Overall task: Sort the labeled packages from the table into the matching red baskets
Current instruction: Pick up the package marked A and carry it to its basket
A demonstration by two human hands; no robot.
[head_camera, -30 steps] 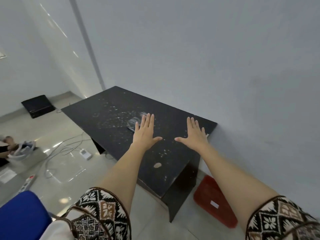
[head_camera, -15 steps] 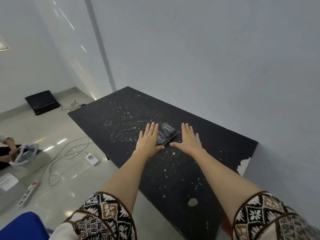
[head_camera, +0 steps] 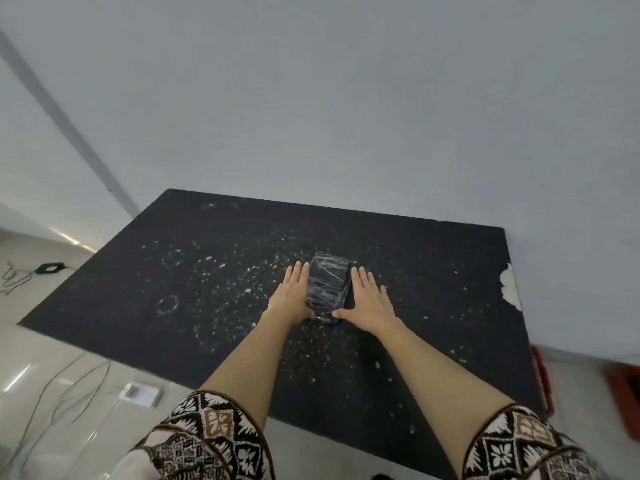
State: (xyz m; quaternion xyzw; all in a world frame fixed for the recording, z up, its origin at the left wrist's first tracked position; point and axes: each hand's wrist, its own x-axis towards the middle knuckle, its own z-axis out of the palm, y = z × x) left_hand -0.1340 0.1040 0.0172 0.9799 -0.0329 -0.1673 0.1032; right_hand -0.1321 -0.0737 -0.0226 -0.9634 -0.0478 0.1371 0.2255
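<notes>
The table [head_camera: 194, 271] is showing black with white flecks and a pale chipped corner; the package [head_camera: 327, 289] is gleaming black under clear, white-streaked wrap; the sleeves [head_camera: 214, 434] are wearing brown, black and cream geometric prints; red baskets [head_camera: 543, 382] are peeking beside a grey wall [head_camera: 346, 98]

- Soft, even indoor light; the wall [head_camera: 346, 98] reads flat grey-white.
- Bright glare streaks on the glossy floor [head_camera: 45, 358] at left.
- Wide-angle bending at the edges.
- Red baskets [head_camera: 627, 393] at right blurred; sleeves [head_camera: 214, 434] soft.
</notes>
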